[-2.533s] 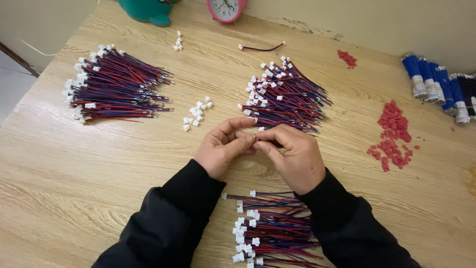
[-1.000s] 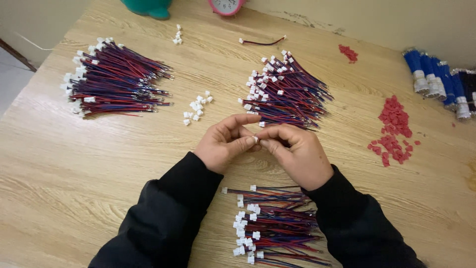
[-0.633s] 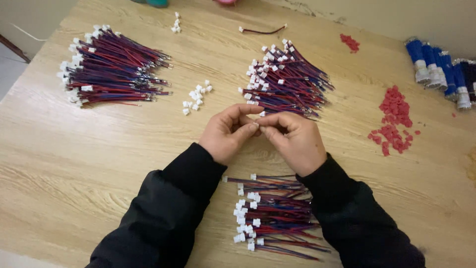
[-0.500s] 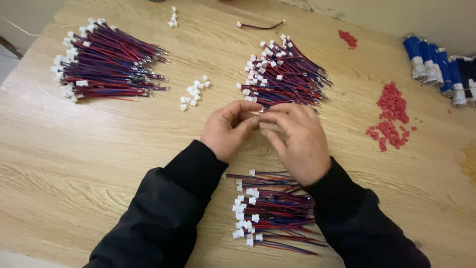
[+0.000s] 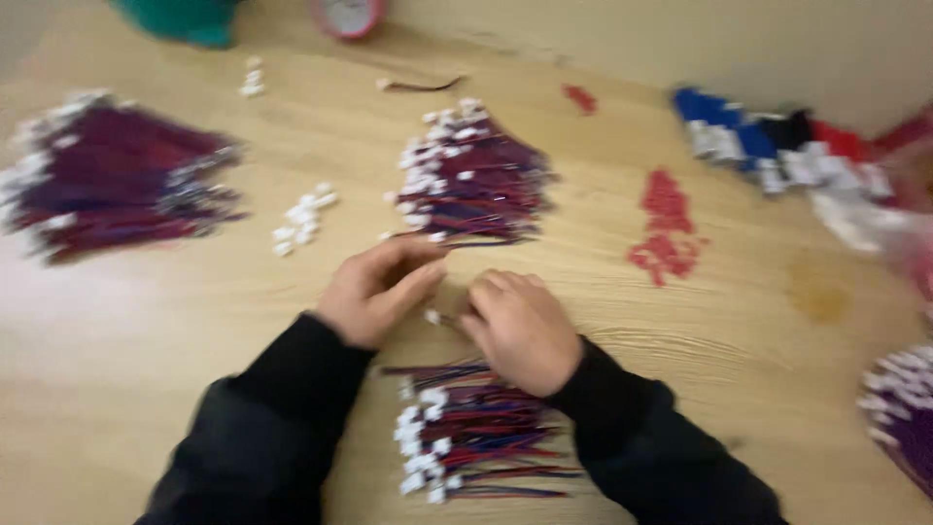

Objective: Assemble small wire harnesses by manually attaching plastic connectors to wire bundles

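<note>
— What's the left hand (image 5: 374, 292) doing?
— Its grip is narrowed, fingers curled toward a small white connector (image 5: 431, 316) just above the tabletop (image 5: 175, 321); blur hides whether it pinches it.
— And the right hand (image 5: 520, 329)?
— Curled just beside that connector, grip nearly closed; contact is unclear. A wire bundle (image 5: 466, 433) lies below the hands, another (image 5: 473, 185) above.

Both forearms, in black sleeves, reached forward and angled inward so that the hands nearly met. The left hand (image 5: 374, 290) lay palm-inward with its fingers curled and thumb extended toward the other. The right hand (image 5: 520, 329) was knuckles-up, fingers bent downward, fingertips close to the left thumb.
</note>
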